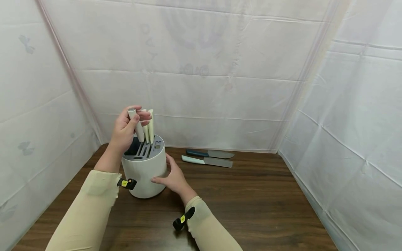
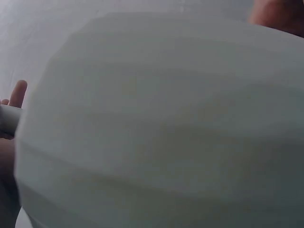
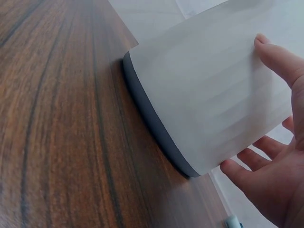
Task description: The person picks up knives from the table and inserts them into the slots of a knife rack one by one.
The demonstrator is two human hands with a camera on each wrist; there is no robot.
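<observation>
Round white plastic knife block (image 1: 144, 172) with a grey slotted top, standing upright on the dark wood-grain tabletop (image 1: 257, 205), toward the near left part of it. Left hand (image 1: 125, 130) up above the block's top, grip curled round the pale grey handle of a knife (image 1: 135, 124) that leans over a slot on the left side of the block; blade hidden, so can't tell how deep it sits. Two cream knife handles (image 1: 149, 125) poking up from the slots just right of that one, touching the left fingertips. Right hand (image 1: 172, 177) pressed flat against the block's right wall, grip spread with fingers straight, thumb up near the rim. Same seen close up from the right wrist: fingers (image 3: 278, 59) laid on the white wall, dark grey base ring of the block (image 3: 156, 128) sitting on the wood. Behind and to the right of the block, well apart from it, a dark teal-handled knife (image 1: 209, 153) and a light mint-handled knife (image 1: 207, 161) lying flat side by side, blades pointing right.
</observation>
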